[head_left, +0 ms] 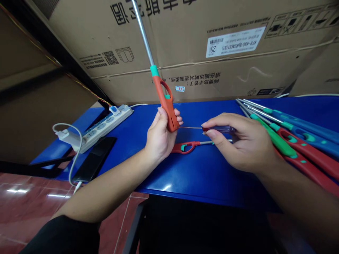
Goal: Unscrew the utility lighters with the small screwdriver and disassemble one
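My left hand is closed around the lower handle of an orange long-neck lighter, held upright with its metal tube pointing up. The lighter has a green collar and a green trigger. A screwdriver with a dark, see-through handle is pinched in my right hand. Its thin shaft runs left, and the tip meets the side of the lighter near the handle's bottom end. Behind my hands a red long-neck lighter lies on the blue table, its handle end hidden by my left hand.
Several blue, green and red lighters lie piled at the right. On the left are a white power strip with plugs in it and a black phone on a charging cable. A large cardboard box stands behind the table.
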{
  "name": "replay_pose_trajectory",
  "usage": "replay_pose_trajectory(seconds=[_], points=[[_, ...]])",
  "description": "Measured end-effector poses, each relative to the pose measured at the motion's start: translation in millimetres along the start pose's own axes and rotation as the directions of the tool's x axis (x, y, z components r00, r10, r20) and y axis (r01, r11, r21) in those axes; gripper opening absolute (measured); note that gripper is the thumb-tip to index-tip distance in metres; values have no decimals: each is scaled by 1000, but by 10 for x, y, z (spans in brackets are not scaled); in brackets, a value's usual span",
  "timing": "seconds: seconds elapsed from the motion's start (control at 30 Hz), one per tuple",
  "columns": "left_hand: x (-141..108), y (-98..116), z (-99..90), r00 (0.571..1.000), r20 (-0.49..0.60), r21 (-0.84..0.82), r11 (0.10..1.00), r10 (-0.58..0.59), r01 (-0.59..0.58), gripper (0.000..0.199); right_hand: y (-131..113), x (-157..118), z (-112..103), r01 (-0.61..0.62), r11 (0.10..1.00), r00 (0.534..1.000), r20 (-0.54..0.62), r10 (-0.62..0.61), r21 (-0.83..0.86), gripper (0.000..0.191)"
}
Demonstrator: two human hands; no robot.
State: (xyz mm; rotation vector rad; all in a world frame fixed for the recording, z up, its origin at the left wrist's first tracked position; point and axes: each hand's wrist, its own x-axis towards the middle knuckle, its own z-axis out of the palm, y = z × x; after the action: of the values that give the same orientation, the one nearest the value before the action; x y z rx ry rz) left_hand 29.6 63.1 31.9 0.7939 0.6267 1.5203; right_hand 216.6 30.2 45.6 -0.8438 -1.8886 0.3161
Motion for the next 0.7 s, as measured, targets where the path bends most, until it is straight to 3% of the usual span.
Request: replay_pose_trajectory(seconds=[0.13, 0.2, 0.3, 0.37, 0.43, 0.53, 0.6, 0.7], points=[[-8, -4, 8, 1000, -9, 20, 1000, 21, -21, 27, -12, -14, 0, -194, 980, 981, 40, 192, 53, 25], [-10, -18, 4, 999, 4, 30, 999, 35, -35, 26, -13, -22, -2, -233, 972, 972, 37, 232, 13, 28], [3, -43, -17, 999, 27, 29, 998, 47, -48, 25, -12, -28, -8, -191, 980, 981, 13, 192, -52, 18], [17, -54, -35, 998, 29, 26, 999, 47, -48, 25, -10, -25, -15, -171, 984, 983, 59, 173, -42, 37], [27, -59, -47, 999, 21, 29, 998, 49, -50, 25, -6, -15, -26, -191, 980, 973, 120, 196, -54, 44], [30, -60, -47, 999, 10, 39, 998, 53, -53, 25, 10, -4, -43, -263, 961, 957, 103, 271, -89, 27], [30, -61, -44, 998, 11, 46, 997, 58, -58, 25, 31, -7, -50, -286, 956, 953, 87, 290, -58, 26], [35, -68, -46, 998, 7, 50, 997, 66, -66, 25, 67, -21, -50, -260, 966, 956, 140, 259, -16, 51]])
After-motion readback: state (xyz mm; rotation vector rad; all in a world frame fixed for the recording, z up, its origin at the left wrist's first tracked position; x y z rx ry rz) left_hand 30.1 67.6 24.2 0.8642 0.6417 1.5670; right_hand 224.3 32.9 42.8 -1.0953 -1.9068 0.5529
